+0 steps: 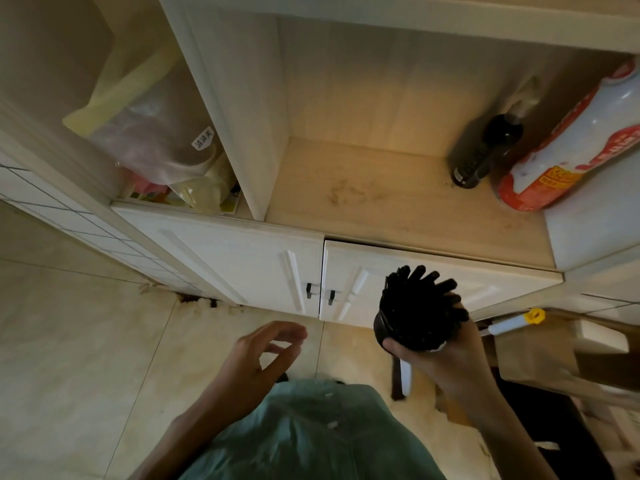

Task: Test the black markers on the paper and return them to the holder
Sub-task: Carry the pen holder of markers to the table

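- Head view: pale wood cabinet shelf (398, 199), bare in the middle and faintly stained, above 2 white cupboard doors (398, 285) with small black handles; tiled floor (86, 341) below.
- At the shelf's right end: dark bottle (483, 157) standing just beside a large red-and-white bottle (568, 140) that leans toward the back.
- In the left compartment: clear plastic bag (152, 133) stuffed with mixed items.
- Right hand (446, 344) wrapped around the dark round holder (391, 327), held up in front of the cupboard door, below shelf level.
- Black markers (422, 296) bunched in the holder, caps fanning up and outward; count too dense to tell.
- Left hand (266, 355) empty, fingers apart and loosely spread, well left of the holder and touching nothing.
- Paper for testing: none in sight.
- Progress, as a judgement: very early. Markers all seated in the holder, none drawn out, no test marks visible. Left to do: set the holder down, find paper, try each marker, put each back.
- Writing: small white sticker on the plastic bag with 3 Chinese characters, too blurred to read with confidence; red and yellow label on the large bottle with Chinese text, illegible; pale print on the dark bottle, too small to read.
- Lower right: brown cardboard box (554, 355) with a white tube, yellow-capped (535, 315), lying at its edge.
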